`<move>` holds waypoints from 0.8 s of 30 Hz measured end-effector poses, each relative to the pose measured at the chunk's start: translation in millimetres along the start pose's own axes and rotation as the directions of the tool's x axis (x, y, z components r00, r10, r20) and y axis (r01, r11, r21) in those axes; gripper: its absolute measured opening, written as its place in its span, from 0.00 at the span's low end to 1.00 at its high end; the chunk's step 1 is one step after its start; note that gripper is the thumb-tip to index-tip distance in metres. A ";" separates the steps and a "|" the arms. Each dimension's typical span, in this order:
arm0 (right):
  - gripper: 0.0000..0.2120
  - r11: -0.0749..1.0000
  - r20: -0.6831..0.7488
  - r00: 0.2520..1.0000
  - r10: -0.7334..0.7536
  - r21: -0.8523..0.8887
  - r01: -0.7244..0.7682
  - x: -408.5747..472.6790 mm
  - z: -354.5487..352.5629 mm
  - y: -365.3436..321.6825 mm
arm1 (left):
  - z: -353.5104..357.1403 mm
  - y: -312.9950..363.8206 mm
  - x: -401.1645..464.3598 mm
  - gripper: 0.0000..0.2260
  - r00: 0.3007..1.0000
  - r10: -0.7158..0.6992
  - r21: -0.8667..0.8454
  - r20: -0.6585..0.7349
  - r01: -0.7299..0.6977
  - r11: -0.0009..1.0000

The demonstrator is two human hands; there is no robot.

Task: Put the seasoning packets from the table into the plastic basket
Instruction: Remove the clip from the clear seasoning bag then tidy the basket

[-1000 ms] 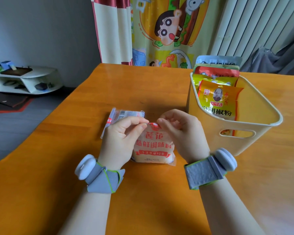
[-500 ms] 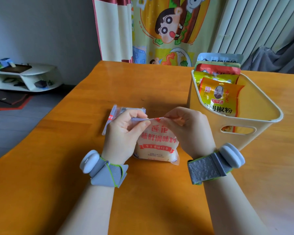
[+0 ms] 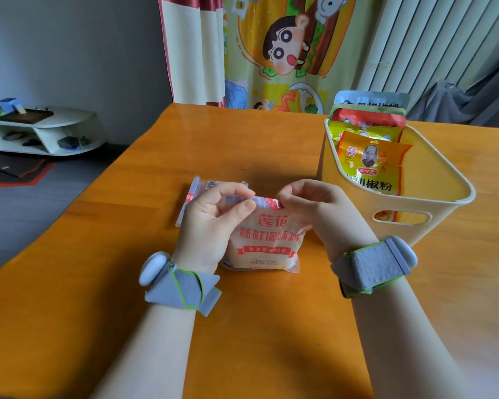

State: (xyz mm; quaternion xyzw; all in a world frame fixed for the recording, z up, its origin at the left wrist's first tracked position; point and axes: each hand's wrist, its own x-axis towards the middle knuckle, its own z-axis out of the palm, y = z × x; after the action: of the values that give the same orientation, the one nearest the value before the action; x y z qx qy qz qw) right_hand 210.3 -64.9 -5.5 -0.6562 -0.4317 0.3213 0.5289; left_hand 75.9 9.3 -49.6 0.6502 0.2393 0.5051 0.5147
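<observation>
A clear seasoning packet with red lettering and pale granules is tilted up from the orange table; its bottom edge still rests there. My left hand and my right hand both pinch its top edge. Behind my left hand a second clear packet lies flat, mostly hidden. The cream plastic basket stands to the right of my hands. It holds several upright packets; the front one is a yellow pepper-powder packet.
The table's left edge runs diagonally, with grey floor beyond it. A low white shelf stands by the far left wall. A cartoon-print curtain hangs behind the table. Grey bands wrap both wrists.
Both hands have lifted the packet's top edge a little higher, tilting it up towards me. The basket and the flat packet have not moved.
</observation>
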 end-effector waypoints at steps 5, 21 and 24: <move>0.11 0.995 -0.034 0.997 0.062 -0.077 -0.065 3.2 -2.9 -4.0 | -2.1 -0.7 -2.0 0.18 0.990 0.125 0.265 0.071 -0.139 0.954; 0.09 0.935 -0.018 0.982 0.190 -0.302 -0.187 11.3 -8.4 -17.3 | -4.8 -8.7 0.5 0.10 0.975 0.163 0.446 0.151 -0.214 0.869; 0.08 0.912 -0.012 0.996 0.091 -0.401 -0.088 8.1 -6.9 -18.2 | -5.5 -8.9 0.8 0.08 0.974 0.169 0.455 0.151 -0.220 0.863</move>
State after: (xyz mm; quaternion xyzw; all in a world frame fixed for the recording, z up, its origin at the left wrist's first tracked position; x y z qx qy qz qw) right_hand 215.7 -59.1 14.1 -0.7686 -0.4598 0.2520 0.3666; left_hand 73.0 15.5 -57.6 0.8020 0.2597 0.4462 0.3003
